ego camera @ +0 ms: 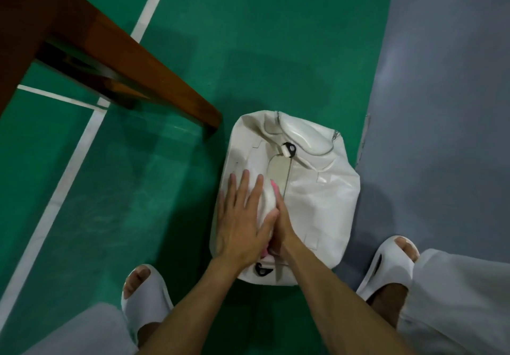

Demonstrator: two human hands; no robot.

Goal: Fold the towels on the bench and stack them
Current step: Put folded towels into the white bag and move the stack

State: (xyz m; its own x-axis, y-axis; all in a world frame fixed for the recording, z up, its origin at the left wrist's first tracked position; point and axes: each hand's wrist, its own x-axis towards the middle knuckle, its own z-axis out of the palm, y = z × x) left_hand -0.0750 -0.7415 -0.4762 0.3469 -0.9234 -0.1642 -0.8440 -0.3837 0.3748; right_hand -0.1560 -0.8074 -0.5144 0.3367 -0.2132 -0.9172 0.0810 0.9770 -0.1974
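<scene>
Over the glossy white bag (317, 197), both forearms reach down: left hand (242, 225) lies flat on its flap, fingers spread; right hand (283, 225) stands edge-on in the opening, grip hidden.

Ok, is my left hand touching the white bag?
Touching. The head view shows the left hand lying flat on the white bag, fingers straight across its top.
</scene>
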